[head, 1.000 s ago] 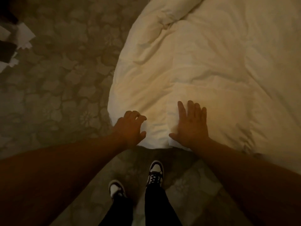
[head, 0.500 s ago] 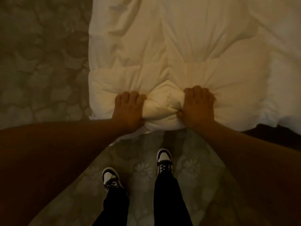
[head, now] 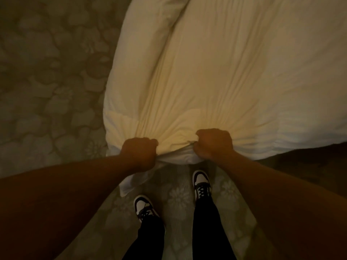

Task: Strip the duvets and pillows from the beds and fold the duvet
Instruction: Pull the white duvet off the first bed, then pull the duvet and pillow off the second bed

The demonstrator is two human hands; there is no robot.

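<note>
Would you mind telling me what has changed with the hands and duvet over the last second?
Both hands went from lying on the duvet to fists: left hand and right hand now grip its near edge, fabric drawn into taut pleats toward them. The person remains standing at the bed's end.

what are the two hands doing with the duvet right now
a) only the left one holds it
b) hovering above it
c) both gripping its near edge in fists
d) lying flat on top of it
c: the left hand and right hand each clench bunched fabric at the near edge of the duvet.
</note>
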